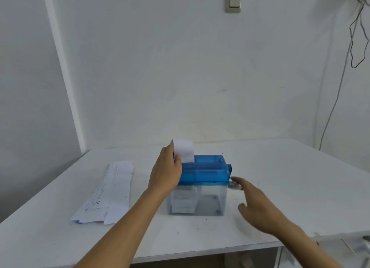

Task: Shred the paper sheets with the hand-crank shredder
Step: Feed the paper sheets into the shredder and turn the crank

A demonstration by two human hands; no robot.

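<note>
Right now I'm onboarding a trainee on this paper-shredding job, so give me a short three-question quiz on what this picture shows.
1. True or false: the right hand already grips the blue crank of the blue-lidded clear plastic shredder.
2. Multiple choice: the left hand pinches A) the white paper strip standing in the slot, B) the crank, C) nothing.
3. Fill in: the stack of printed white paper sheets lies on the white table to the shredder's ____.
Key: 1 false, the hand is open beside the crank; 2 A; 3 left.
</note>
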